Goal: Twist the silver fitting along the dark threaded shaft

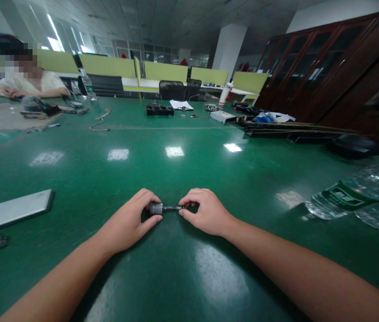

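A small dark cylinder with a thin shaft, looking like a little motor (156,209), lies level just over or on the green table (176,170); I cannot tell whether it touches. Thumb and fingers of my left hand (132,219) close around its cylindrical body. At the other end, my right hand (207,212) pinches the tip of the shaft (171,208), where a small ridged metal piece shows between the fingers. Both forearms reach in from the lower corners.
Left of me lies a flat silver device (16,210) with a cable. Clear plastic bottles (345,195) lie at the right. Across the table are a black tray-like part (160,110), long dark rails (286,129) and a cord (100,120). A person (24,76) sits at the far left.
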The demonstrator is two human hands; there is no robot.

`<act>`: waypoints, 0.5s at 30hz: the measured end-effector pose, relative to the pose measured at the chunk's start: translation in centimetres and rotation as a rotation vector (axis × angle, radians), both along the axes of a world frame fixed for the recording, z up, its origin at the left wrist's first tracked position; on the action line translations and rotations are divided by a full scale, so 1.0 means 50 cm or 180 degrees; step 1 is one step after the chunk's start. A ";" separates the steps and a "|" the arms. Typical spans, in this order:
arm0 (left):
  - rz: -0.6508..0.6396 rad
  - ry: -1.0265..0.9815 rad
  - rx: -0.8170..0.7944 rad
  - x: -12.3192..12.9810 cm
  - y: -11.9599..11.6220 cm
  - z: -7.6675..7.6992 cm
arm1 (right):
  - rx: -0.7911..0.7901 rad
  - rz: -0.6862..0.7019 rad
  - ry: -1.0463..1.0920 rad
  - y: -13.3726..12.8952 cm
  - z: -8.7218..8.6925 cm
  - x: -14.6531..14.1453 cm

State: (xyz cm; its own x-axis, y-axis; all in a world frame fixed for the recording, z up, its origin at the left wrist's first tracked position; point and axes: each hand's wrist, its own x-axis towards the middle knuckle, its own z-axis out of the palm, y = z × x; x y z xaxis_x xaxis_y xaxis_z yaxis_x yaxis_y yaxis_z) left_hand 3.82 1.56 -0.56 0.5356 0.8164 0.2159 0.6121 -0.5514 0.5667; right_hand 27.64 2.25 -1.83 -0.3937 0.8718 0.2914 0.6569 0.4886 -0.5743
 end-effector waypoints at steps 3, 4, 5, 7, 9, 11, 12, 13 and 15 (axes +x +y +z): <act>-0.0066 -0.0010 -0.0160 0.001 -0.003 0.004 | 0.0000 0.0211 0.0103 -0.003 0.001 -0.004; -0.0074 -0.0007 -0.0212 0.000 -0.004 0.004 | -0.0010 0.0289 0.0146 -0.005 0.001 -0.006; -0.0084 -0.0002 -0.0245 0.000 -0.004 0.004 | -0.0019 0.0362 0.0185 -0.006 0.002 -0.007; -0.0129 0.0018 -0.0254 -0.001 -0.004 0.002 | -0.0029 0.0484 0.0233 -0.008 0.003 -0.009; -0.0189 0.0051 -0.0215 -0.003 -0.003 -0.001 | -0.0034 0.0583 0.0237 -0.009 0.003 -0.010; -0.0198 0.0096 -0.0171 -0.003 -0.002 -0.004 | -0.0029 0.0678 0.0223 -0.009 0.002 -0.010; -0.0180 0.0115 -0.0162 -0.003 -0.001 -0.004 | -0.0020 0.0713 0.0212 -0.009 0.002 -0.009; -0.0152 0.0132 -0.0162 -0.003 -0.001 -0.004 | -0.0010 0.0732 0.0202 -0.009 0.001 -0.009; -0.0103 0.0151 -0.0170 -0.002 -0.001 -0.003 | 0.0012 0.0736 0.0188 -0.009 0.000 -0.008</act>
